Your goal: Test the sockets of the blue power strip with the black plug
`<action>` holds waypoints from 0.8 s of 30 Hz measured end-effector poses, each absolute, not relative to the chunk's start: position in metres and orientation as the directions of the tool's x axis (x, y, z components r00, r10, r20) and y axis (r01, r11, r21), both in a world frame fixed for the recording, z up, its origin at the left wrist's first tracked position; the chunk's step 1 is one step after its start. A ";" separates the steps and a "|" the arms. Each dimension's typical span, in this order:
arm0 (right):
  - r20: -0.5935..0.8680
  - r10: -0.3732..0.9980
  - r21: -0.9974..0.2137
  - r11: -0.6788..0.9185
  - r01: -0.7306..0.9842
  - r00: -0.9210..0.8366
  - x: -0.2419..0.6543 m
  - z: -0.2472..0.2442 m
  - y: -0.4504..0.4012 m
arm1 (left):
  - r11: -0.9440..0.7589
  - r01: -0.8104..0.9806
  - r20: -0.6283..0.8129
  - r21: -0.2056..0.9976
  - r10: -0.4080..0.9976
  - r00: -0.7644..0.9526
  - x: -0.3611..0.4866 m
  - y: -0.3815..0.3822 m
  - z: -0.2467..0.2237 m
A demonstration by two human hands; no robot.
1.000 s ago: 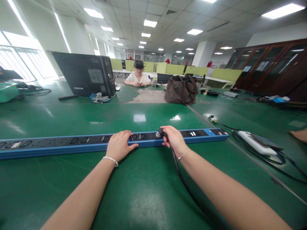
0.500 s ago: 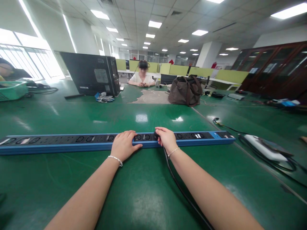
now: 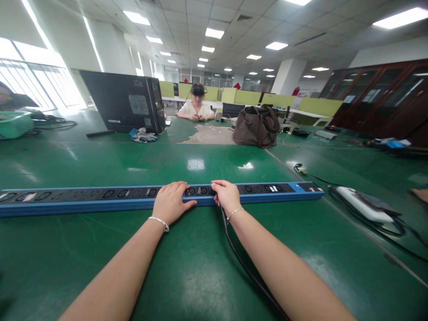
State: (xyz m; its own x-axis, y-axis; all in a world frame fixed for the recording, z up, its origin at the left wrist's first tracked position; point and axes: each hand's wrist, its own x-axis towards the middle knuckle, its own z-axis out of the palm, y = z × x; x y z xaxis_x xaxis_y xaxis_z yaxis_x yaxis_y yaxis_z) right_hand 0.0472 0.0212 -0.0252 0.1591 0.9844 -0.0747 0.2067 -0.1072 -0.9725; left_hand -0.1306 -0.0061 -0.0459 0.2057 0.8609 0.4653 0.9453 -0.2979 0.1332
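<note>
A long blue power strip (image 3: pixel 83 207) with black sockets lies crosswise on the green table (image 3: pixel 174 276). My left hand (image 3: pixel 170 203) lies over the strip left of its middle, fingers on the far side and thumb along the near edge. Just to the right, my right hand (image 3: pixel 228 196) is closed on the plug of a black power cord (image 3: pixel 245 266). The plug is mostly hidden by my fingers and sits at the strip's socket face; how deep it is in, I cannot tell. Its cord runs down under my right forearm toward the near edge.
Farther back are a black computer case (image 3: pixel 117 102), work gloves (image 3: pixel 143 135) and a brown bag (image 3: pixel 256 126). A person (image 3: pixel 196 109) sits across the table. On the right lies a white device (image 3: pixel 363 204) with black cables. A green basket (image 3: pixel 13 125) is far left.
My right hand's fingers sit slightly lower against the strip, and less of the plug shows. My left hand keeps its place on the strip. The whole view has shifted slightly.
</note>
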 end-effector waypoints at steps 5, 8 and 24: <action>-0.074 0.991 -0.971 -0.097 0.218 0.115 0.051 -0.030 0.024 | -0.291 0.945 0.450 0.148 0.871 0.197 -0.129 -0.007 -0.044; -0.104 0.993 -0.961 -0.114 0.251 0.053 0.056 -0.026 0.027 | -0.289 0.948 0.450 0.131 0.870 0.203 -0.129 -0.008 -0.044; 0.550 0.834 -0.269 0.237 0.934 -0.053 0.136 -0.048 0.012 | -0.260 0.934 0.434 0.244 0.891 0.135 -0.092 -0.015 -0.015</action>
State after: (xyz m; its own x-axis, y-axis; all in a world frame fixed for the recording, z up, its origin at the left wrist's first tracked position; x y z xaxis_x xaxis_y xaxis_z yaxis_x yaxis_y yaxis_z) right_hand 0.1356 0.0119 -0.0479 -0.0529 0.8335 0.5500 0.9337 0.2366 -0.2687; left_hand -0.0924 -0.0151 -0.0148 0.1350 0.8910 0.4335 0.9340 -0.2605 0.2444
